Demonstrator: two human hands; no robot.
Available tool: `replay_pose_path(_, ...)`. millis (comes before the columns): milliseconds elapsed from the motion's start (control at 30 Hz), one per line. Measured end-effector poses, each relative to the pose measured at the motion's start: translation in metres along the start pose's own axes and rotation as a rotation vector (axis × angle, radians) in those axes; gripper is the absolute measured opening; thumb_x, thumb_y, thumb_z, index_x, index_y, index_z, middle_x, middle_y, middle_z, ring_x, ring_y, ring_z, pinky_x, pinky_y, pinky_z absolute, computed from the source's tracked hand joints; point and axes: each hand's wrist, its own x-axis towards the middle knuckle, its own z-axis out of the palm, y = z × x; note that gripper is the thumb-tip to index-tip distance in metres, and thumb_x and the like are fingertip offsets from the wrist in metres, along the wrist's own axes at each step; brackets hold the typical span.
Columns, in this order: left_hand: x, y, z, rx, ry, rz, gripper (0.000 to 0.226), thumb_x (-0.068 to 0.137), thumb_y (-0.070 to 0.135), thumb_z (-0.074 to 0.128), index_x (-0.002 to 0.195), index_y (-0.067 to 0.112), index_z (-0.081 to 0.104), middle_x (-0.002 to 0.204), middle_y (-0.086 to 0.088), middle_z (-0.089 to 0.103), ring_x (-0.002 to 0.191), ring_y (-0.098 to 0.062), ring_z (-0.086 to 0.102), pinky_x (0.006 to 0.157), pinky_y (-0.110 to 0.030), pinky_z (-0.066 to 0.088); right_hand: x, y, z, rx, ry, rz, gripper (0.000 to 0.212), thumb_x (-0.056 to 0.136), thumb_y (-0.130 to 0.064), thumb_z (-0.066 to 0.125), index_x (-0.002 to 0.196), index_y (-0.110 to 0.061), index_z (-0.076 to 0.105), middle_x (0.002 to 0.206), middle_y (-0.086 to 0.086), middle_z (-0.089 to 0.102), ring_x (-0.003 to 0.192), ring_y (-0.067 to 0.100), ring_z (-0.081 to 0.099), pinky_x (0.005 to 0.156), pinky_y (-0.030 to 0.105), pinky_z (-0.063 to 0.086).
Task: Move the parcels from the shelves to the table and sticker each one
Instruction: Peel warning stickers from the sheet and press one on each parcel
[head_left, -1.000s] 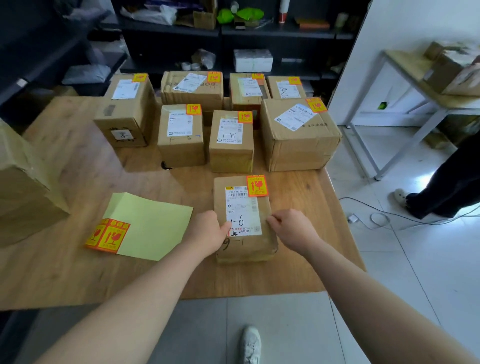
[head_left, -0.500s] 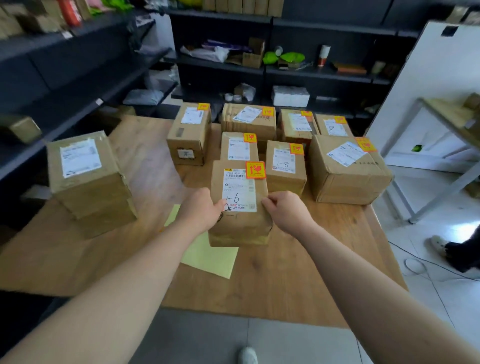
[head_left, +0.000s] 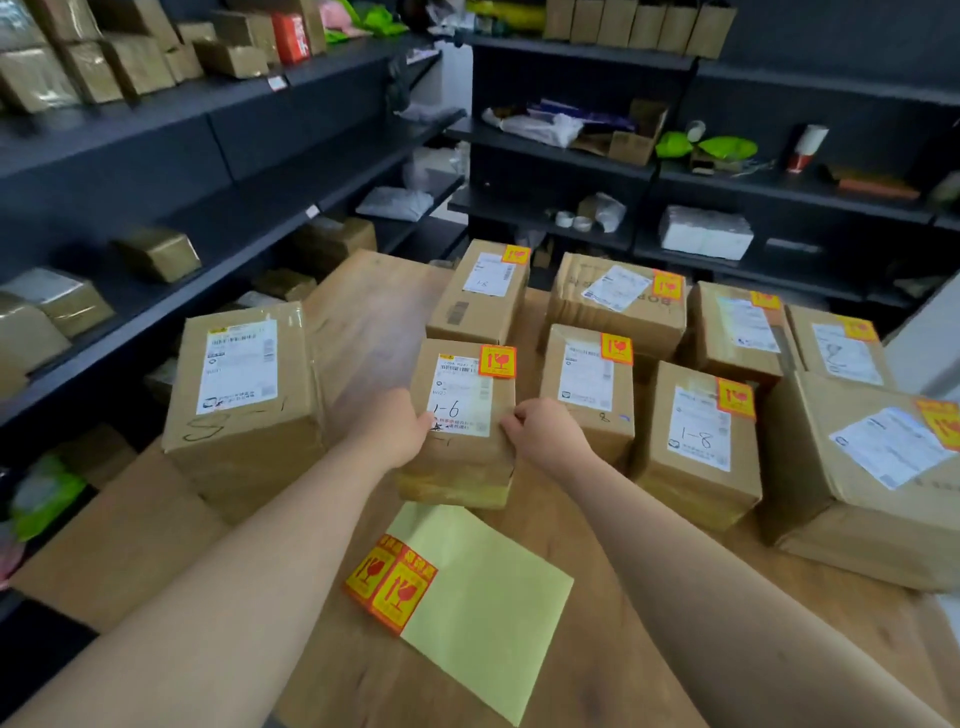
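- While the left hand (head_left: 392, 431) and the right hand (head_left: 545, 434) clamp the parcel marked 1-6 (head_left: 462, 415) from either side, with thumbs on its top face and the other fingers curled down its flanks, mostly hidden, the parcel sits mid-tabletop (head_left: 358, 322). Whether its base rests on the wood cannot be told.
- Both grips sit at the near top edge, so the far end could likely dip or the taped cardboard slide out if the parcel is carried this way.
- The slot ahead is tight. The rear parcel (head_left: 485, 291) stands just behind and the neighbour parcel (head_left: 589, 384) just to the right, so a hard push could shunt them towards the far edge.
- The sticker sheet (head_left: 483, 587) lies against the parcel's near base, and dragging the parcel back could crease it or sweep the spare stickers (head_left: 392, 582) off the near edge.
- Its fragile sticker (head_left: 497, 360) is on already, but the large parcel (head_left: 244, 395) by the left edge shows none and risks being missed.
- The shelves (head_left: 156, 171) hold more parcels, and room on the wood is shrinking.
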Motion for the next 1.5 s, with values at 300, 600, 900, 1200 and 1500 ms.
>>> replay_pose_path(300, 0.043, -0.015, 0.027, -0.029, -0.077, -0.019, 0.028, 0.096, 0.031, 0.054, 0.1, 0.004, 0.054, 0.103, -0.012, 0.061, 0.094, -0.03, 0.055, 0.071, -0.032, 0.036, 0.038, 0.004, 0.029, -0.029, -0.097, 0.04, 0.04, 0.098, -0.025, 0.048, 0.06, -0.015, 0.039, 0.074, 0.006, 0.053, 0.073, 0.028, 0.051, 0.062, 0.03, 0.037)
replay_pose_path(600, 0.056, -0.023, 0.034, 0.01, -0.062, 0.091, 0.014, 0.097, 0.026, 0.052, 0.096, 0.012, 0.049, 0.104, -0.01, 0.06, 0.091, -0.027, 0.051, 0.072, -0.031, 0.036, 0.033, -0.01, 0.035, -0.122, -0.017, 0.095, 0.024, 0.098, -0.025, 0.047, 0.08, -0.011, 0.055, 0.092, 0.01, 0.063, 0.086, 0.03, 0.061, 0.066, 0.033, 0.045)
replay_pose_path(900, 0.046, -0.02, 0.024, 0.091, -0.075, 0.349, 0.023, 0.092, 0.011, 0.047, 0.113, 0.013, 0.057, 0.11, -0.009, 0.057, 0.099, -0.029, 0.056, 0.083, -0.041, 0.049, 0.022, -0.024, 0.027, -0.285, 0.036, -0.003, 0.041, 0.096, -0.01, 0.044, 0.137, -0.014, 0.047, 0.147, 0.003, 0.042, 0.135, 0.023, 0.04, 0.098, 0.038, 0.044)
replay_pose_path(1200, 0.087, 0.012, 0.036, 0.258, -0.037, 0.543, 0.05, 0.101, 0.02, 0.038, 0.149, 0.021, 0.027, 0.157, -0.005, 0.024, 0.142, -0.027, 0.02, 0.115, -0.039, 0.023, 0.059, -0.005, 0.03, -0.39, 0.062, -0.092, 0.057, 0.102, -0.02, 0.037, 0.154, -0.016, 0.015, 0.162, 0.005, 0.012, 0.148, 0.025, 0.014, 0.118, 0.037, 0.019)
replay_pose_path(1500, 0.096, 0.006, 0.049, 0.348, -0.045, 0.586, 0.048, 0.103, 0.027, 0.029, 0.151, 0.028, 0.022, 0.157, -0.006, 0.023, 0.141, -0.029, 0.023, 0.113, -0.04, 0.025, 0.059, 0.018, 0.033, -0.412, 0.123, -0.056, 0.049, 0.103, -0.03, 0.033, 0.148, -0.012, 0.033, 0.159, 0.004, 0.023, 0.148, 0.021, 0.013, 0.119, 0.035, 0.01)
